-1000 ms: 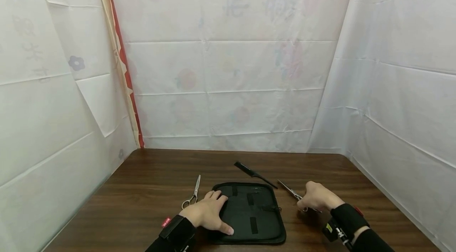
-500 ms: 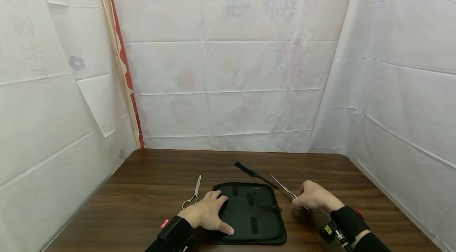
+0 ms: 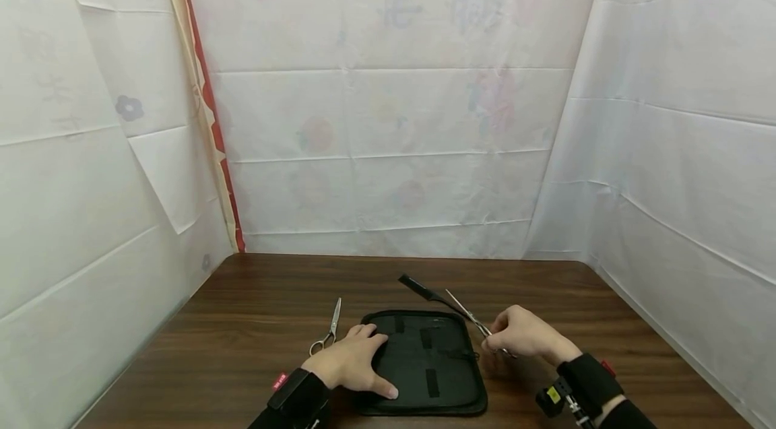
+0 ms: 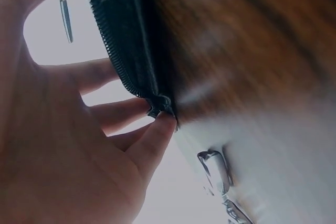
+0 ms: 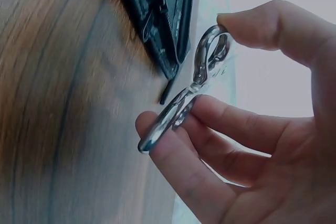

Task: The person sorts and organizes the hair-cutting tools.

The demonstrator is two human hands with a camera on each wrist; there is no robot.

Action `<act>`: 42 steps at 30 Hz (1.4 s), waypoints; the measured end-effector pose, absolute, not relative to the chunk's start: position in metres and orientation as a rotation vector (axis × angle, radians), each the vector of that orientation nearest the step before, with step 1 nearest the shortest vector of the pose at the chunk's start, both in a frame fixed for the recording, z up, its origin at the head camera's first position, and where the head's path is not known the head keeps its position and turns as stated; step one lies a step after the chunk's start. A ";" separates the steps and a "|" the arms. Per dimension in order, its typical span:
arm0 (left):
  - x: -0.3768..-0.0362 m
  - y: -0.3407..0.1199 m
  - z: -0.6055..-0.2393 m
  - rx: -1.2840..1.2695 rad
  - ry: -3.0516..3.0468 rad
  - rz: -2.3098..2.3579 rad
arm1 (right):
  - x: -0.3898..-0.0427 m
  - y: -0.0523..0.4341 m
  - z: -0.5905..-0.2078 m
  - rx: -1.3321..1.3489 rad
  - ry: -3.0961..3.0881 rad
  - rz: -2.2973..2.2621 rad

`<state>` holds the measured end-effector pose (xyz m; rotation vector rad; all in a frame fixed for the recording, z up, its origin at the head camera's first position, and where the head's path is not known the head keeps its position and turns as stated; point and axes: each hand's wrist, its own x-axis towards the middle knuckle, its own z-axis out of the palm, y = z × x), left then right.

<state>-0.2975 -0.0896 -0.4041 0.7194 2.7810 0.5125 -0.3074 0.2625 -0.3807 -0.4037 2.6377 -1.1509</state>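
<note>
My left hand (image 3: 351, 361) rests on the left side of an open black zip case (image 3: 448, 382), fingers spread and thumb on its inner face. In the left wrist view fingertips touch the case's zipped edge (image 4: 107, 38) and corner. My right hand (image 3: 526, 335) holds silver scissors (image 3: 457, 302) by the handles, just right of the case, with the blades pointing away and left. The right wrist view shows the thumb at one finger loop (image 5: 202, 59) and fingers around the other. In the head view, those blades overlap the tail of a black comb (image 3: 417, 287).
A second pair of silver scissors (image 3: 333, 328) lies left of the case, beyond my left hand. Black elastic straps (image 3: 432, 383) cross the case's inside. The brown wooden table (image 3: 242, 348) is enclosed by white sheeting (image 3: 388, 112) at the back and sides.
My right hand has moved left toward the case with the scissors, whose tips now reach across the comb's tail. My left hand and the case have stayed in place.
</note>
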 end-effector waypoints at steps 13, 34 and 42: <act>-0.297 -0.090 -0.406 0.719 2.795 0.533 | -0.305 0.248 -0.379 -0.460 2.548 -1.221; -0.295 -0.093 -0.400 0.810 2.895 0.619 | -0.299 0.230 -0.378 -0.519 2.445 -1.358; -0.297 -0.088 -0.396 0.857 2.970 0.664 | -0.296 0.221 -0.377 -0.584 2.412 -1.393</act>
